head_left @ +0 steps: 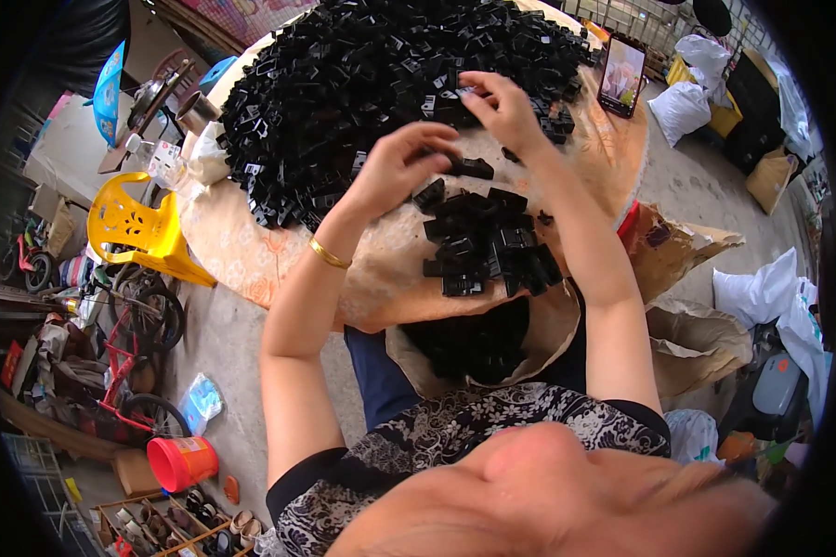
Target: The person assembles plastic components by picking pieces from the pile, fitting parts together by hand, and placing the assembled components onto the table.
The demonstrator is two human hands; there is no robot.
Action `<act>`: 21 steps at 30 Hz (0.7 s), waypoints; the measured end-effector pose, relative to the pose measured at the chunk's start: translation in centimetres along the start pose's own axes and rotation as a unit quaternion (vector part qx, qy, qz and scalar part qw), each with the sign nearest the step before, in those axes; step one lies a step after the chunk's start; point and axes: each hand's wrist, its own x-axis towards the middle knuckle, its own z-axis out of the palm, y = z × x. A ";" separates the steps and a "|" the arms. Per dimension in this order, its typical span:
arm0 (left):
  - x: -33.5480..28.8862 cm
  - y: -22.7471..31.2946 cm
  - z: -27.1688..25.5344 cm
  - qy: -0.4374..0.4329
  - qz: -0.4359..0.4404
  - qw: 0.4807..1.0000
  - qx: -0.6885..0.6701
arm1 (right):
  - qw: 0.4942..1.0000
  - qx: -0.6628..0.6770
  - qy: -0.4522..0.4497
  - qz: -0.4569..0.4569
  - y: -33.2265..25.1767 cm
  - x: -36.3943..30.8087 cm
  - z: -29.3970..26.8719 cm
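My left hand (pixel 401 169), with a gold bangle on the wrist, is curled over the table, thumb and fingers closed about a small black plastic part (pixel 474 168), partly hidden by them. To its right and farther off, my right hand (pixel 503 111) is held over the edge of a big heap of black plastic parts (pixel 334 102). Its fingers are loosely bent and apart, and nothing shows between them. Nearer to me, a smaller cluster of the same parts (pixel 474 237) lies on the orange-patterned tablecloth (pixel 381 288).
Below the table edge, an open paper sack (pixel 557 339) at my lap contains more black parts. A phone (pixel 621 78) stands at the table's right side. Leftward are a yellow plastic chair (pixel 139 223), a red bicycle (pixel 116 371) and a red bucket (pixel 181 462). Torn brown paper (pixel 683 246) lies right.
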 end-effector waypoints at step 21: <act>2.0 -4.3 0.7 0.132 -0.008 0.763 0.633 | 0.993 0.072 -0.098 0.008 -2.8 -1.5 1.2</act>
